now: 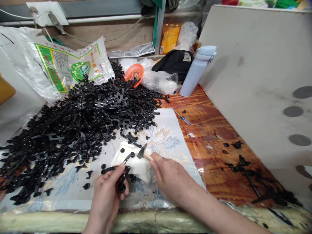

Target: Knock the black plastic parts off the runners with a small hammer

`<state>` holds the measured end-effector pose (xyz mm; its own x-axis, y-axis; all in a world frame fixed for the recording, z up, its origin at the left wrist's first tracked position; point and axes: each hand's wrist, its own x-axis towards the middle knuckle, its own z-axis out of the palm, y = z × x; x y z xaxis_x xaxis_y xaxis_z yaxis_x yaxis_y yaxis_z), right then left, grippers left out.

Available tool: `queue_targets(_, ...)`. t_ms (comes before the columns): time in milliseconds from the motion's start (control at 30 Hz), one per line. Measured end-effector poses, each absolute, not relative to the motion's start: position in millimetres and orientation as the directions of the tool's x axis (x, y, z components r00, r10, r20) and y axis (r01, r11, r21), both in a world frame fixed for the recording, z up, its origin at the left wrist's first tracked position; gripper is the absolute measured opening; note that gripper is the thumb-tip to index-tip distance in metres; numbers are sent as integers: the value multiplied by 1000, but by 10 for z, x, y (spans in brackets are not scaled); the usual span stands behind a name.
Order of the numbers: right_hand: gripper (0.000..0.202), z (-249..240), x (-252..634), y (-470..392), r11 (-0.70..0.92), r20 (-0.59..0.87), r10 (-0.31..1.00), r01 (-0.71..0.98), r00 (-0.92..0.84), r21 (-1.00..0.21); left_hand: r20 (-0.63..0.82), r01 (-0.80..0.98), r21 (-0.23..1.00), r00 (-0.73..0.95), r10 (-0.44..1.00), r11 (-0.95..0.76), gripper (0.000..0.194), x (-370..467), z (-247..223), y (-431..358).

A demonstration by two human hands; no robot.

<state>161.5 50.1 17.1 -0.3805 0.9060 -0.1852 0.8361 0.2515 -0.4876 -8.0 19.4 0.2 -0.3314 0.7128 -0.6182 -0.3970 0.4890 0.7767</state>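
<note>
Closed around several small black plastic parts [124, 177], my left hand [110, 185] is at the front of the table, its thumb pressing on them. One curved part with a round end sticks up from its grip. My right hand [168, 172] is wrapped round the wooden handle of a small knife [142, 151] with a short, wide, dark blade. The blade tip points up and stands just right of the held parts. Beneath both hands lies a folded white cloth [143, 167], with a few loose black pieces on it.
A large heap of black plastic parts [92, 110] covers the left and back. An orange bowl [134, 74], a light blue bottle [198, 71] and a black pouch [174, 65] stand behind. A screwdriver [184, 119] lies on the right. Black scraps [255, 182] sit beside a grey panel [258, 65].
</note>
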Motion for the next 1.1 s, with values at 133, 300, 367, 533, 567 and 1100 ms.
queue_targets(133,26,332,1621,568,279,-90,914,776,-395,-566,-640,-394,762,-336,691,514,43,-85,8,195)
queue_targets(300,38,459,1625,594,454,149,873,665,-464,-592,-661,-438,741,-338,670,510,40,-86,-3,186)
queue_targets(367,41,424,1637,578,506,260,855,611,-449,-610,-665,-449,735,-330,670,508,40,-85,-8,183)
queue_targets(533,40,232,1627,601,495,188,852,639,-488,-588,-653,-452,745,-347,673,490,37,-101,-8,172)
queue_targets(567,42,227,1623,622,481,129,851,657,-509,-580,-652,-451,748,-361,667,487,36,-106,-6,169)
queue_targets(1100,41,341,1633,728,481,111,840,632,-532,-608,-663,-405,748,-409,627,526,39,-95,64,254)
